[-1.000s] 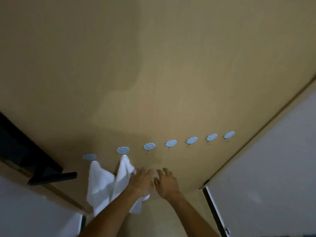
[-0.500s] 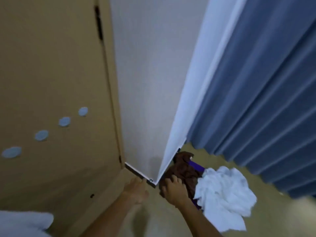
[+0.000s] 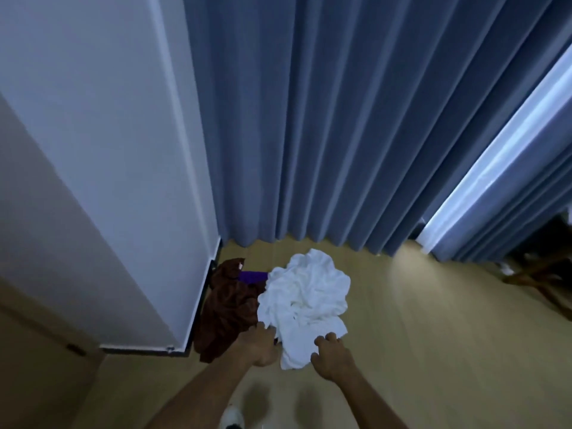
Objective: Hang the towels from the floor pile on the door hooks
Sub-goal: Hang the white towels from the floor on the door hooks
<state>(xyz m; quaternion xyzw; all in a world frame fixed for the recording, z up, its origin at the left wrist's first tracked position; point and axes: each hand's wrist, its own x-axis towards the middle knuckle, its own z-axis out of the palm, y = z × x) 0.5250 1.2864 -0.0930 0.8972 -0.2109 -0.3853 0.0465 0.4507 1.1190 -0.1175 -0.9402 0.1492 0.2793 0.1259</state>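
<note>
The floor pile lies by the wall corner: a crumpled white towel, a brown towel to its left, and a strip of purple towel between them at the back. My left hand reaches to the near edge of the pile, where white and brown meet, with its fingers stretched forward. At the white towel's near right corner is my right hand, fingers loosely curled, with no grip visible. The door and its hooks are out of view.
A white wall corner with a dark skirting strip stands left of the pile. Long blue curtains hang behind it, with a bright gap at the right. Dark wooden furniture legs are at the far right. The floor is pale wood.
The view swung from the door with its hooks and hung white towel, right and down, to the floor pile. Both hands left the door and now reach the pile's near edge.
</note>
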